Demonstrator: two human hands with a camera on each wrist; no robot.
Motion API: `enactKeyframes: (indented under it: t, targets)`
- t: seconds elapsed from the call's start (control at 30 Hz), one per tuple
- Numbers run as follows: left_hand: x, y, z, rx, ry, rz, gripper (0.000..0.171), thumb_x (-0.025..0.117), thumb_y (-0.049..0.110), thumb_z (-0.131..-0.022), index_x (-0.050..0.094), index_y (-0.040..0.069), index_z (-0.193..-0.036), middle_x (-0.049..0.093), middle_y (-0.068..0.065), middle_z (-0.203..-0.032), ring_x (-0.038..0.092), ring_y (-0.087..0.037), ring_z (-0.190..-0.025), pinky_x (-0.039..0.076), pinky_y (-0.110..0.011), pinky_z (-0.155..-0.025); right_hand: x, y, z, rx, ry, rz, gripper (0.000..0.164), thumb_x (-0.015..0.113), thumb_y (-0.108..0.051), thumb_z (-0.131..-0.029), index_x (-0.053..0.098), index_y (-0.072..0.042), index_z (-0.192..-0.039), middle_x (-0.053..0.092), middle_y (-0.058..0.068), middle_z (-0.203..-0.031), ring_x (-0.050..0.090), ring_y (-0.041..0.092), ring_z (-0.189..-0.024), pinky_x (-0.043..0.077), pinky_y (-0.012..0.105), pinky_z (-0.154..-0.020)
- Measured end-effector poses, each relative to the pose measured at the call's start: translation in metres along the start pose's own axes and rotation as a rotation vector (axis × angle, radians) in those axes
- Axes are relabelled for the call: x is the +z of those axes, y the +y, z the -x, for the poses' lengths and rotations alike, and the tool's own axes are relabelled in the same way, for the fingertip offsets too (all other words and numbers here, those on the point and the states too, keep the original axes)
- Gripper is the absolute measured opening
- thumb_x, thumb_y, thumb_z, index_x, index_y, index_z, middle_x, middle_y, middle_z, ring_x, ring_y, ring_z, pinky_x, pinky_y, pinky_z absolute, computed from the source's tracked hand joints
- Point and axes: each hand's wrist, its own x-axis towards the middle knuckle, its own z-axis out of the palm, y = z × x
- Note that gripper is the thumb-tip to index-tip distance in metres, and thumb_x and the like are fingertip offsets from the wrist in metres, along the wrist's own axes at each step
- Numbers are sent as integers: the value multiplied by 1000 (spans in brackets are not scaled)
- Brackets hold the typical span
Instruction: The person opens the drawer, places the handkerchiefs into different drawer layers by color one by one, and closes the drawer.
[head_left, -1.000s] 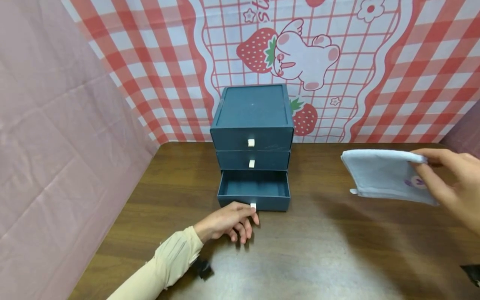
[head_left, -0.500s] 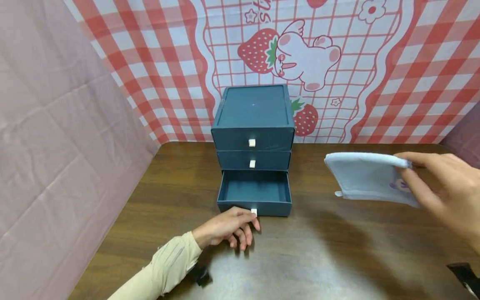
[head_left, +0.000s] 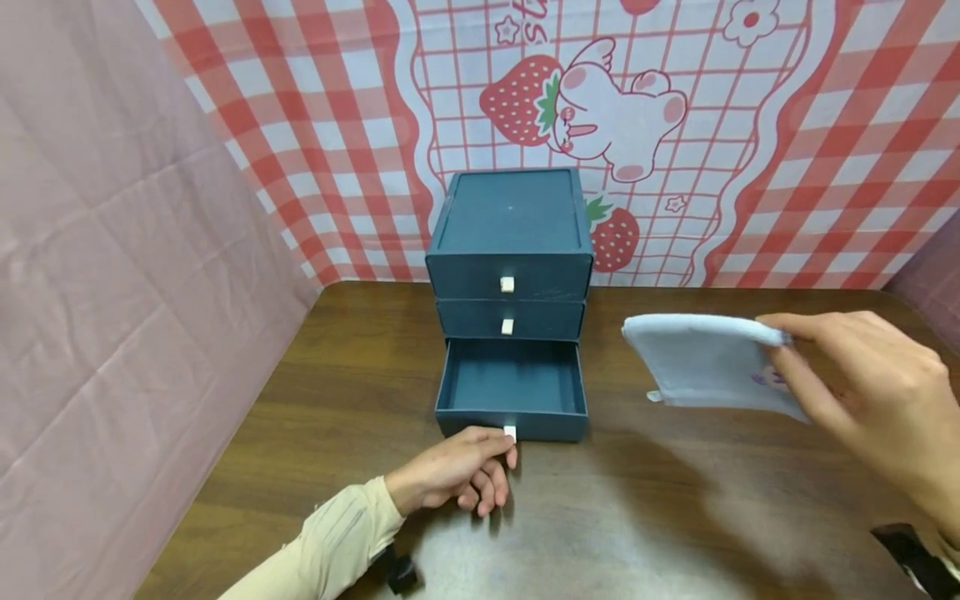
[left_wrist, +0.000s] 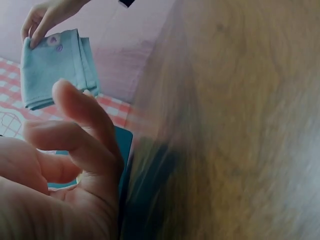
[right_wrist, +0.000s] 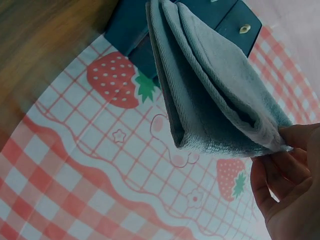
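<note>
A dark blue cabinet of three drawers [head_left: 510, 212] stands at the back of the table, its bottom drawer [head_left: 555, 427] pulled out and bare inside. My left hand [head_left: 453, 475] pinches that drawer's small white knob [head_left: 510, 433] between thumb and forefinger, the other fingers loosely curled. At the right, my right hand [head_left: 873, 392] pinches one edge of a folded light blue towel [head_left: 697, 367] and holds it above the table. Its folded layers show in the right wrist view, where the towel [right_wrist: 215, 85] hangs from thumb and fingers. A small purple print marks its side.
The brown wooden table [head_left: 337, 392] runs under everything. A red-and-white checked cloth with strawberries [head_left: 345, 142] hangs behind the cabinet, and a pink cloth [head_left: 135, 275] borders the left side. The upper two drawers are closed.
My left hand has drawn the bottom drawer a little farther out toward me. The right hand has moved left with the towel, bringing it nearer the drawer.
</note>
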Motion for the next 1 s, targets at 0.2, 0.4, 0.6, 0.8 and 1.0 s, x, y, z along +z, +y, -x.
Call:
enactKeyframes:
  t: [0.2,0.4,0.6,0.8,1.0]
  targets:
    - [5,-5,4,-8,-7,41,27,39,26,-107,50,5,-94,58,-4,-59,52,-10,-41,34,-19,-34,4,-7,-2,-14,-17,-18,59,48,-51,-101,73,3,-97,69,12,-81,49,-2,-89,28,5,-83]
    - [10,-13,9,4,-11,38,27,40,26,-107,49,5,-92,58,-4,-59,52,-11,-40,34,-19,-34,9,-16,-11,-70,0,-74,56,49,-47,-102,73,3,-96,70,12,-83,51,4,-86,29,6,-84]
    - [16,-19,16,9,-35,30,25,40,25,-106,48,5,-92,58,-5,-59,52,-10,-40,34,-19,-33,19,-22,-19,-127,40,-112,51,50,-42,-102,73,3,-95,70,11,-80,54,15,-79,32,8,-88]
    - [19,-22,21,11,-45,40,25,41,24,-106,48,5,-92,58,-4,-59,52,-10,-40,34,-19,-33,27,-27,-26,-170,44,-127,48,50,-39,-103,72,3,-96,71,11,-82,58,23,-75,34,10,-90]
    - [21,-24,27,4,-45,45,25,41,25,-106,48,5,-92,58,-4,-59,52,-9,-39,34,-18,-33,36,-31,-31,-194,40,-143,45,50,-36,-103,72,3,-97,71,10,-83,60,25,-71,37,16,-86]
